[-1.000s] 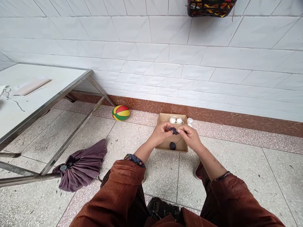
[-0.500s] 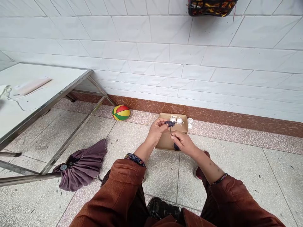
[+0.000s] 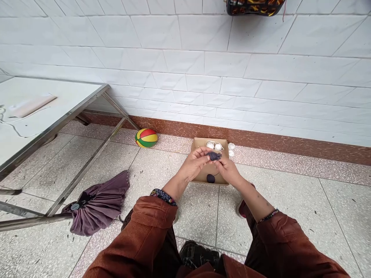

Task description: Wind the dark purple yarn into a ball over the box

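Between the fingertips of my left hand [image 3: 194, 163] is a small wound bundle of dark grey-purple yarn [image 3: 214, 156]. My right hand [image 3: 228, 170] is closed at the bundle's right end, its thumb and finger pinching the yarn strand; the exact grip is partly hidden. Below the hands, on the floor, stands an open cardboard box [image 3: 197, 178]. A dark yarn ball [image 3: 210, 178] lies in its near part, and a thin strand runs up from near it toward my right hand. White yarn balls [image 3: 218, 146] sit in the far part of the box.
Small white round pieces [image 3: 231, 150] lie right of the box. A striped ball [image 3: 146, 138] rests by the wall. At left stand a metal-framed table [image 3: 87, 94] and a purple pleated cloth item [image 3: 100, 204]. A dark basket [image 3: 255, 7] hangs above.
My right hand has moved up to the bundle from lower on the strand. The bundle has shifted slightly right and down, and the dark ball in the box shows more fully.
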A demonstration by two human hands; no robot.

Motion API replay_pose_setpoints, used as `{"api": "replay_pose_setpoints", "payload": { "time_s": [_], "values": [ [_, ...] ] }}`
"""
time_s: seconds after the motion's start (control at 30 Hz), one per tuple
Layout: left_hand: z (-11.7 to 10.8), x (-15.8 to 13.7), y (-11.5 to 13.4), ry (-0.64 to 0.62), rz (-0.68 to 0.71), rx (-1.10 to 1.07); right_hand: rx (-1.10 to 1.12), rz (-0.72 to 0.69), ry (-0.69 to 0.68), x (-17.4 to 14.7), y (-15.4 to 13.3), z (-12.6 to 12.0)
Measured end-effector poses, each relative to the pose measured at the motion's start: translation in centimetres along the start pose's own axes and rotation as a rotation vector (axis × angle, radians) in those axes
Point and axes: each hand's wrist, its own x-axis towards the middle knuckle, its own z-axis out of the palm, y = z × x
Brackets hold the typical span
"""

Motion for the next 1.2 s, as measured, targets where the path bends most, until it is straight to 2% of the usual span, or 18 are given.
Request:
{"api": "replay_pose_setpoints", "payload": {
  "time_s": [0.13,0.23,0.3,0.43,0.6,0.73,0.9,1.03,1.13,1.2],
  "values": [
    [-0.8,0.8,-0.4,0.192,0.024,0.056,-0.149,-0.152,-0.123,-0.8,-1.3,0.8],
    [-1.1,0.9,-0.4,0.242,0.039,0.205,-0.177,-0.199,-0.111,-0.7,-2.2,-0.2],
    [-1.0,0.7,-0.4,0.184,0.022,0.277,-0.154,-0.189,-0.04,-0.3,-2.3,-1.2],
    [-0.6,0.1,-0.5,-0.016,-0.089,0.316,-0.091,-0.118,0.102,0.4,-1.6,-2.6],
    [0.0,-0.5,-0.2,-0.142,-0.117,0.12,0.011,0.061,0.203,0.7,-0.5,-2.2],
    [0.2,-0.6,0.4,-0.089,-0.112,-0.055,0.023,0.081,0.117,0.3,-0.4,-0.9],
    [-0.4,-0.2,0.6,0.004,-0.093,-0.095,-0.031,0.035,-0.008,-0.5,-0.6,0.4],
    [-0.8,0.1,0.7,0.062,-0.045,-0.006,-0.086,-0.015,-0.03,-0.7,-1.0,0.1],
    [-0.8,0.3,0.6,0.14,0.058,0.163,-0.089,-0.073,-0.075,-0.5,-1.8,-0.6],
    [-0.7,0.4,0.5,0.144,0.108,0.287,-0.068,-0.115,-0.102,-0.4,-2.5,-1.2]
  ]
}}
